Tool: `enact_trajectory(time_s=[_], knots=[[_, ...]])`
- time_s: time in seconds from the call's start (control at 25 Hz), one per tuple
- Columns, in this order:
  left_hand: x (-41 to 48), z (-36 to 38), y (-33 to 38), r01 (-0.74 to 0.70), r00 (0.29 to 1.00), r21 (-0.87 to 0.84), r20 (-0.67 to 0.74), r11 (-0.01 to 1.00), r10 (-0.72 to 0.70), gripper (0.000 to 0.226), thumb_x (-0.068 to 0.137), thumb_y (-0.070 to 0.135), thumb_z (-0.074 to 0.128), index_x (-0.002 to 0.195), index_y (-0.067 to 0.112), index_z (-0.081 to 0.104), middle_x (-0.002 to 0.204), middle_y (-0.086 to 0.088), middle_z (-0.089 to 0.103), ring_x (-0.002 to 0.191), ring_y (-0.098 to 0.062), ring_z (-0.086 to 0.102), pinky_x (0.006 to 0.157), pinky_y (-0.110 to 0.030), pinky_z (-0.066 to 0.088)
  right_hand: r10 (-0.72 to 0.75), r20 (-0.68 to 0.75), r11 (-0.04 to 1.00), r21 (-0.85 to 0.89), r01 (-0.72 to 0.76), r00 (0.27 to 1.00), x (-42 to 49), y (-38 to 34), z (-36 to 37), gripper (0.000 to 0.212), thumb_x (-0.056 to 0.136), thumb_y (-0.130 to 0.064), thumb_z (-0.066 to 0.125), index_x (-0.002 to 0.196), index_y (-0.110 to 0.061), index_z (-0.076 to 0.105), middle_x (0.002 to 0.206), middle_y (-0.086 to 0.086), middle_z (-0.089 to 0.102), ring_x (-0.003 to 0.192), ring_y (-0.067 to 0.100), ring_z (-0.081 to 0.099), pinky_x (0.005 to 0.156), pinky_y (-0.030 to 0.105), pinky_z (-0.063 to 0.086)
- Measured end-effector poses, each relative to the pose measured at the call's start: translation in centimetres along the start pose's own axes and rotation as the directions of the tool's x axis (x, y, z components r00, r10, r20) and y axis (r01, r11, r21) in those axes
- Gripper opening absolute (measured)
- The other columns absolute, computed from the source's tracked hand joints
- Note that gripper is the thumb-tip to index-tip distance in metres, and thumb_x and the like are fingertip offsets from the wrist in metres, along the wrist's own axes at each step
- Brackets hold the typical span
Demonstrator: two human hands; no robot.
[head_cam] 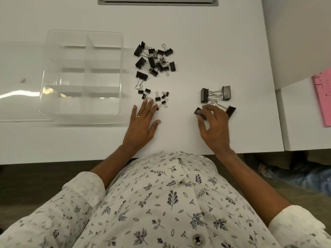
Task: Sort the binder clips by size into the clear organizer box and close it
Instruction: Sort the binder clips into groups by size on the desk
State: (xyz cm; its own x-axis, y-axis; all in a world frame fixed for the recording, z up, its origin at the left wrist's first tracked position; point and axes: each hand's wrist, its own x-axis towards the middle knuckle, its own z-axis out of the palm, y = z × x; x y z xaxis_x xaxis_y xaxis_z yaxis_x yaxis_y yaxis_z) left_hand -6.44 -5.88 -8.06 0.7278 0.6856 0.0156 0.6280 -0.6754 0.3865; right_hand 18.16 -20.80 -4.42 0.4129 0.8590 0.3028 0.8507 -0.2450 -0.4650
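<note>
Fingers of the right hand curl round a large binder clip on the table, its black body lying diagonally. Left hand lies flat, fingers straight, tips touching the small clips. The organizer box stands open, well to the left and nearer the left hand.

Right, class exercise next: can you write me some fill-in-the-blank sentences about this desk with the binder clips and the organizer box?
The clear plastic organizer box stands open and holds ____ clips.
The right hand grips a ____ black metal binder clip.
The left hand rests flat, fingertips at the ____ binder clips.
Missing words: no; large; smallest.
</note>
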Motion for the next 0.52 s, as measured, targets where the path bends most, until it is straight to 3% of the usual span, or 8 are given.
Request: enact_trajectory(time_s=[0.16,0.28,0.4,0.52], knots=[[-0.3,-0.2,-0.8,-0.034,0.998,-0.128,-0.064,0.991,0.026,0.055,0.107,0.031,0.052,0.157,0.012,0.037,0.169,-0.008,0.023,0.159,-0.024,0.013,0.128,-0.052,0.017,-0.188,0.234,0.982,0.055,0.18,0.954,1.9,-3.9,4.2,0.036,0.104,-0.024,0.06,0.137,-0.009,0.062,0.148,0.011,0.055,0.136,0.028,0.052,0.118,0.042,0.038],[-0.6,-0.1,-1.1,0.006,0.992,-0.282,-0.118,0.959,-0.041,0.039,0.105,0.025,0.059,0.14,0.008,0.055,0.164,-0.011,0.034,0.157,-0.026,0.022,0.128,-0.046,0.023,-0.247,0.37,0.967,0.031,0.254,0.895,3.6,-5.3,6.7,0.045,0.106,-0.026,0.055,0.146,-0.007,0.053,0.155,0.015,0.047,0.144,0.031,0.045,0.124,0.047,0.032],[-0.8,0.2,-1.1,0.022,0.986,-0.369,-0.145,0.929,-0.081,0.02,0.103,0.023,0.061,0.116,0.007,0.063,0.158,-0.011,0.042,0.156,-0.025,0.026,0.126,-0.046,0.028,-0.29,0.394,0.947,-0.014,0.321,0.872,3.4,-5.6,7.4,0.043,0.107,-0.025,0.052,0.146,-0.007,0.053,0.152,0.015,0.049,0.141,0.032,0.048,0.123,0.048,0.033],[-0.8,0.1,-1.0,0.001,0.988,-0.307,-0.149,0.952,-0.049,0.023,0.103,0.024,0.061,0.12,0.008,0.063,0.158,-0.011,0.043,0.154,-0.026,0.03,0.125,-0.048,0.029,-0.291,0.375,0.942,-0.048,0.332,0.88,1.8,-5.2,6.8,0.046,0.107,-0.03,0.052,0.148,-0.009,0.052,0.155,0.013,0.048,0.143,0.029,0.046,0.123,0.049,0.032]])
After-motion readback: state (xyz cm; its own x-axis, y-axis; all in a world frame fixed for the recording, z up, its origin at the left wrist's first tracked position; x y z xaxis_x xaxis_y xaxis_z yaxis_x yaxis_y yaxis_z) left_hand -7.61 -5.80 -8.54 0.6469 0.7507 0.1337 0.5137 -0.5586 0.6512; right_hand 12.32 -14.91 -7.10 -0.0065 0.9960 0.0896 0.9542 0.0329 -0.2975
